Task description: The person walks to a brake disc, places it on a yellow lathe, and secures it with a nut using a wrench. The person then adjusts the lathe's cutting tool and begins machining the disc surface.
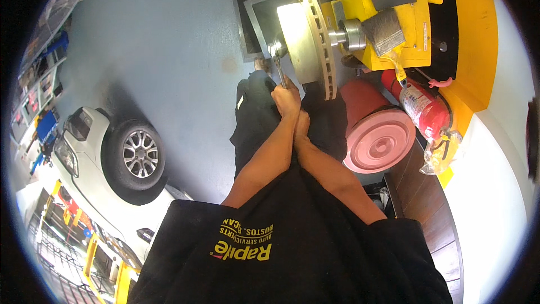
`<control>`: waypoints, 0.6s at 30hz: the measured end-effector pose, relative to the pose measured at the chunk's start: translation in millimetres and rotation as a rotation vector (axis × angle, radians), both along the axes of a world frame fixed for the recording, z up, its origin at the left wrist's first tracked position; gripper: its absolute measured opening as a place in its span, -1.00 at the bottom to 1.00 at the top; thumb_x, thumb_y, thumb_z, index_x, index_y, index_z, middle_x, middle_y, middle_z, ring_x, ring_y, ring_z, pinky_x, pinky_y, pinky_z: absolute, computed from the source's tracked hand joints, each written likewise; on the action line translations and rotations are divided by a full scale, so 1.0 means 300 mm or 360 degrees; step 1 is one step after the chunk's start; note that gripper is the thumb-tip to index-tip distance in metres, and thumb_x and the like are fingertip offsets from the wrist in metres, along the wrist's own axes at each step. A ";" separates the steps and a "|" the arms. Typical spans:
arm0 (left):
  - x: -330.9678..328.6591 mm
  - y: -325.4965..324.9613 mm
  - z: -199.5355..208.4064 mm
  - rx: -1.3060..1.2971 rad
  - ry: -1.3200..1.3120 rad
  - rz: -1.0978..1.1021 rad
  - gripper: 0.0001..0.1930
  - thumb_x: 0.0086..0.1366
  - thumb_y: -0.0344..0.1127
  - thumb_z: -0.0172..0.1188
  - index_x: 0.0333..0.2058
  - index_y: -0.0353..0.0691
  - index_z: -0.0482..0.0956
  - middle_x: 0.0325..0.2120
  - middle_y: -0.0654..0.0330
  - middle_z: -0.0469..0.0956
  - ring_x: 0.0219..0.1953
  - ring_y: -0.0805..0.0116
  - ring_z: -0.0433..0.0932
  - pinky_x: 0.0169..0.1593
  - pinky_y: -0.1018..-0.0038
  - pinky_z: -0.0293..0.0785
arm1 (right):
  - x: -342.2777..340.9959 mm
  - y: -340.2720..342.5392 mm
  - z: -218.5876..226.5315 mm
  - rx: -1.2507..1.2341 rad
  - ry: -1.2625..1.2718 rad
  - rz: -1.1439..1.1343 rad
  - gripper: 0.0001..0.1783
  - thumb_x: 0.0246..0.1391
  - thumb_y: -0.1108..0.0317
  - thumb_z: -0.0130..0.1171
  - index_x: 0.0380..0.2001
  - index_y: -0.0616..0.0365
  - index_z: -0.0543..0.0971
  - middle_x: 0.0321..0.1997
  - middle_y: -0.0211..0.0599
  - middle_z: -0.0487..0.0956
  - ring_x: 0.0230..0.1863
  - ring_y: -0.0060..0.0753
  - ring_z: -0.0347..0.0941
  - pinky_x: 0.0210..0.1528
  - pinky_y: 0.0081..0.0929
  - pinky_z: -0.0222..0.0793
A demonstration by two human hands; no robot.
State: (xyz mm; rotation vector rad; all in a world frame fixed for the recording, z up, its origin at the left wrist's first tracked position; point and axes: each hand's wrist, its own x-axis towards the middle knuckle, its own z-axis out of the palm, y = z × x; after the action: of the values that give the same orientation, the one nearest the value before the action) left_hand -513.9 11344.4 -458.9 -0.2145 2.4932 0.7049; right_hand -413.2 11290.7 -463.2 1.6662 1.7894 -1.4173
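Observation:
My left hand (287, 99) is closed around the handle of a metal wrench (280, 70). The wrench's head sits at the shiny nut end (276, 49) of a shaft. On that shaft a large vented brake disc (306, 39) is mounted upright, brightly lit on its left face. The shaft runs right into the chuck (353, 35) of a yellow machine (415, 39). My right hand (302, 124) is close against my left wrist, below the disc. Its fingers are mostly hidden behind the left wrist, so their grip does not show.
A wide brush (385, 34) with a yellow handle rests against the machine. To the right stand a red fire extinguisher (424, 110) and a pink lidded bin (379, 142). A grey metal tray (247, 22) lies beyond the disc. A white car (93, 157) is at the left.

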 end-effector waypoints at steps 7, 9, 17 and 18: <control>0.003 -0.011 0.015 0.0014 0.0036 -0.0016 -0.39 0.49 -0.03 0.10 -0.50 -0.60 0.60 -0.57 -0.42 0.54 -0.33 -0.42 0.63 -0.28 -0.10 0.47 | 0.011 -0.013 -0.034 0.0024 0.0097 -0.0013 -0.67 0.07 0.17 0.33 -0.29 0.27 0.67 -0.24 0.11 0.70 -0.18 0.28 0.64 -0.15 0.01 0.53; -0.017 -0.005 0.013 0.0031 0.0067 -0.0004 -0.38 0.49 -0.02 0.10 -0.50 -0.61 0.59 -0.57 -0.44 0.53 -0.33 -0.44 0.62 -0.28 -0.11 0.46 | -0.008 -0.013 -0.022 0.0039 0.0102 -0.0045 -0.67 0.06 0.17 0.34 -0.30 0.27 0.67 -0.25 0.10 0.70 -0.20 0.27 0.65 -0.16 0.02 0.53; -0.013 -0.046 -0.070 0.0059 -0.0013 0.0041 -0.31 0.50 0.10 0.09 -0.42 -0.63 0.62 -0.48 -0.47 0.57 -0.31 -0.48 0.62 -0.28 -0.15 0.43 | -0.069 0.031 0.011 0.0182 0.0158 -0.0072 -0.70 0.08 0.21 0.30 -0.29 0.26 0.68 -0.28 0.18 0.68 -0.13 0.32 0.62 -0.09 0.04 0.53; -0.004 -0.050 -0.060 -0.0042 0.0058 -0.0072 -0.35 0.50 0.06 0.10 -0.35 -0.64 0.62 -0.53 -0.42 0.58 -0.39 -0.39 0.64 -0.33 -0.12 0.43 | -0.055 0.017 0.069 0.0143 0.0128 -0.0067 -0.70 0.09 0.21 0.29 -0.27 0.26 0.68 -0.27 0.20 0.68 -0.12 0.33 0.61 -0.08 0.05 0.53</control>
State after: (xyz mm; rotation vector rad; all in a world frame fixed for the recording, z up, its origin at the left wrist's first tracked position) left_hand -515.2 11329.3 -477.1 -0.1555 2.5353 0.6630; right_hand -429.8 11296.0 -442.5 1.7233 1.8984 -1.4611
